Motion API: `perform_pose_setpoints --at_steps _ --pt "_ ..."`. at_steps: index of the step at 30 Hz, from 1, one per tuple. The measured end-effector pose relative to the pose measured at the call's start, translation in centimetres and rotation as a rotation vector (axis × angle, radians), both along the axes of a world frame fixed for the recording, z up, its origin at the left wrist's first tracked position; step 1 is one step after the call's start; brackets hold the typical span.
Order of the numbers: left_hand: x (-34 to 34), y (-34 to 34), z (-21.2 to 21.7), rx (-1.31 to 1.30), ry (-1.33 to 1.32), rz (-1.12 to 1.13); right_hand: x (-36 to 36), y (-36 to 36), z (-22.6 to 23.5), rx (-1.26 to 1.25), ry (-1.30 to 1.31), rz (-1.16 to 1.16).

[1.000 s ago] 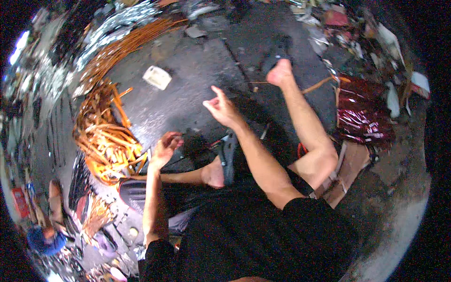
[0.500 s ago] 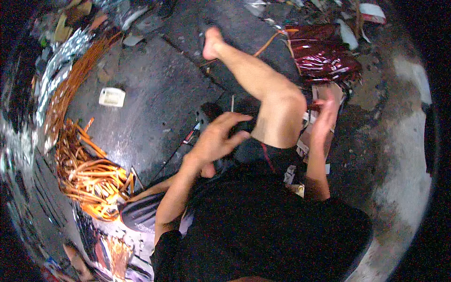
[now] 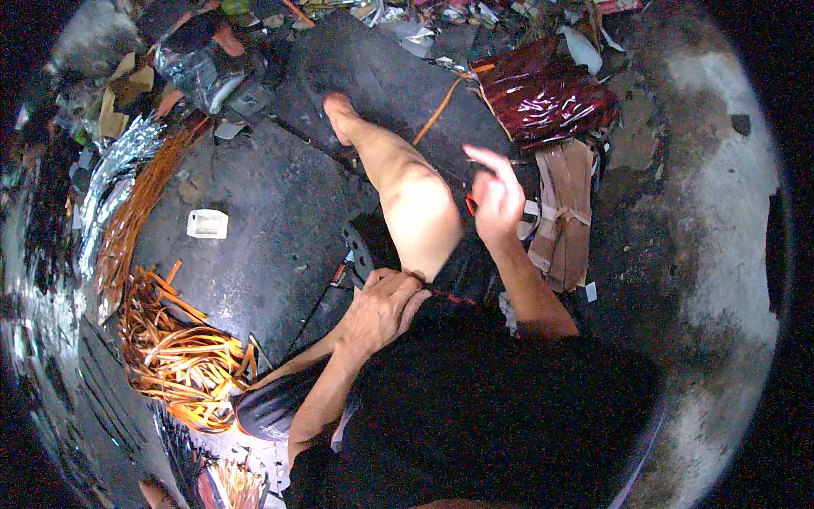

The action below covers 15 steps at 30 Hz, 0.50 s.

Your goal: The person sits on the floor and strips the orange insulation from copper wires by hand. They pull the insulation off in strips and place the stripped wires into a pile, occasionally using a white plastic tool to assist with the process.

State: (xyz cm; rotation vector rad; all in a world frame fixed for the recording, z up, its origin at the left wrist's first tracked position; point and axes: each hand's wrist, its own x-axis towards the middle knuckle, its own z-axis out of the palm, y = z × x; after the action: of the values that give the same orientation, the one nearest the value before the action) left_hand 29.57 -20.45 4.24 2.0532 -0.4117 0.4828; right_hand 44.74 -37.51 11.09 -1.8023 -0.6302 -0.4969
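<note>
My left hand (image 3: 386, 312) rests by the hem of my dark shorts, against the bare thigh. Its fingers are curled together, and what they grip, if anything, is hidden. My right hand (image 3: 498, 204) is raised beside the bent knee (image 3: 421, 208), smeared by motion, with one finger stretched forward. A small red thing (image 3: 471, 204) shows at its palm; its kind is too blurred to tell. Left of my thigh, a dark disc with holes (image 3: 359, 249) stands partly hidden. A tied bundle of brown cardboard (image 3: 561, 246) lies right of my right hand.
Orange flat strips (image 3: 182, 365) lie heaped at left, below long brown strands (image 3: 140, 216) and silvery strips (image 3: 119, 191). A white rectangular piece (image 3: 208, 224) sits on the dark floor mat. Shiny maroon sheeting (image 3: 547, 93) lies at far right; mixed scrap lines the far edge.
My left hand has come down and back to the thigh, its fingers now curled. The right hand has moved left from the cardboard to beside the knee, with a red thing at its palm. The view has shifted.
</note>
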Motion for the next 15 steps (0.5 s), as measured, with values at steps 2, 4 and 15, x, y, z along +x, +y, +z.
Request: perform_pose_setpoints --at_steps 2,4,15 --pt "-0.3 0.3 0.7 -0.223 0.024 0.155 2.0 4.2 2.1 0.046 -0.024 0.194" --pt "2.3 1.6 5.1 -0.536 -0.007 0.435 4.3 6.3 3.6 0.004 0.080 0.184" --pt "4.9 10.7 -9.2 -0.162 0.516 0.392 6.7 5.7 6.5 -0.404 0.223 0.054"
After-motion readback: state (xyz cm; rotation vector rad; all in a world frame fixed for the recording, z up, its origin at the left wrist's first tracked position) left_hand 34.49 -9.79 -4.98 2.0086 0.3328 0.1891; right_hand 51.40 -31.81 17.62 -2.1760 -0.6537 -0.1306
